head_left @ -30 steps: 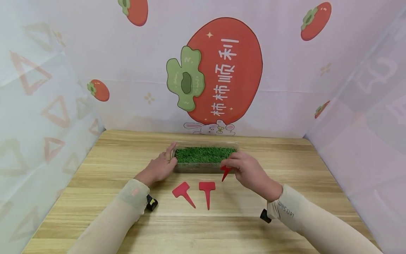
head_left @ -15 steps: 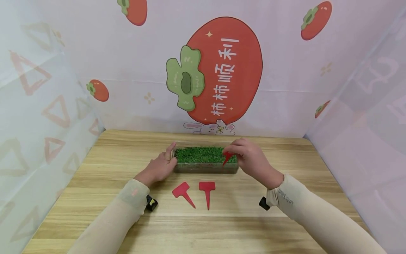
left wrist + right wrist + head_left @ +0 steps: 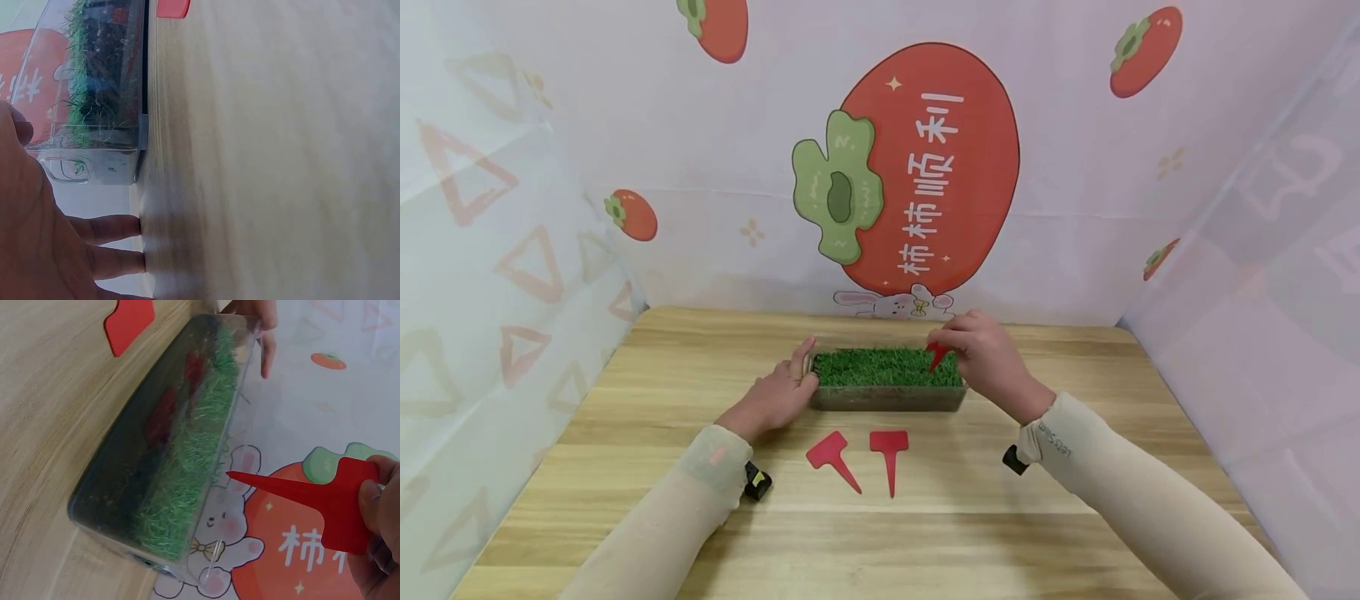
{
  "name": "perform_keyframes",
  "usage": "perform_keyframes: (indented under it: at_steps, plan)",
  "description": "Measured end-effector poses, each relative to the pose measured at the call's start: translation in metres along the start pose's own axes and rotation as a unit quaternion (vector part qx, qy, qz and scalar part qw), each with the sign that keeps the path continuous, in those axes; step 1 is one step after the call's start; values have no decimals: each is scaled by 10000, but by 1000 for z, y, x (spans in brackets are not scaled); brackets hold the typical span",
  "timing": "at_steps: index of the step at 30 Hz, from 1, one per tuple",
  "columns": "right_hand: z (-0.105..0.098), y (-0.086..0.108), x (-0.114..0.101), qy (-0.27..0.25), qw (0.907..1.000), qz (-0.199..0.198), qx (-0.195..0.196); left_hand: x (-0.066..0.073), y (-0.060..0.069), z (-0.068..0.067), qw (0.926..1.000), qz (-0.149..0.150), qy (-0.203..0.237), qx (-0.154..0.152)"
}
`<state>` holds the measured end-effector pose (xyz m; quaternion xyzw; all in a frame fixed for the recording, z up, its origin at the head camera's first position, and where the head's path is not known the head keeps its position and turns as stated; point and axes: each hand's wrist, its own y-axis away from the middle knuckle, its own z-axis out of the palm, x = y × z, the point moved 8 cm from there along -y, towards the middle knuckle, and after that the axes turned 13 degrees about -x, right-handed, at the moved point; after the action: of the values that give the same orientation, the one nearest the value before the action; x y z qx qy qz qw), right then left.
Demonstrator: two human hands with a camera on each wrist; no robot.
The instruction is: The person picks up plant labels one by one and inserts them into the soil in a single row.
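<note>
The right hand [image 3: 996,358] pinches a red tag [image 3: 345,506] by its broad head, tip above the green turf [image 3: 876,367]; the left hand [image 3: 777,393], fingers straight, is at the clear box [image 3: 887,400] (steadying it, I'd guess). This looks like lining up; next calls for pressing down.

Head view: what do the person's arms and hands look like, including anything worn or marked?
The left hand and right hand are ungloved. Long cream fabric sleeves cover both forearms: the left sleeve has a faint pinkish mark near its cuff, the right sleeve dark lettering. A small black camera shows at each wrist; the left camera bears a yellow patch, the right camera shows none.
</note>
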<state>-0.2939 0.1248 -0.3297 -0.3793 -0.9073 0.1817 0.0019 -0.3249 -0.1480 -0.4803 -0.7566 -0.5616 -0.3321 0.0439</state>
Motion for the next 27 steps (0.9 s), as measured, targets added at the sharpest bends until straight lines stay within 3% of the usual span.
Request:
perform_keyframes:
  at_steps: [7,27]
  plan:
    - [12,-4,4,197,9997,-96,-144,-2,0,1,10000,2,48,54]
    - [40,-9,30,170,9960,499,-727,-3,-2,3,10000,-20,24,89]
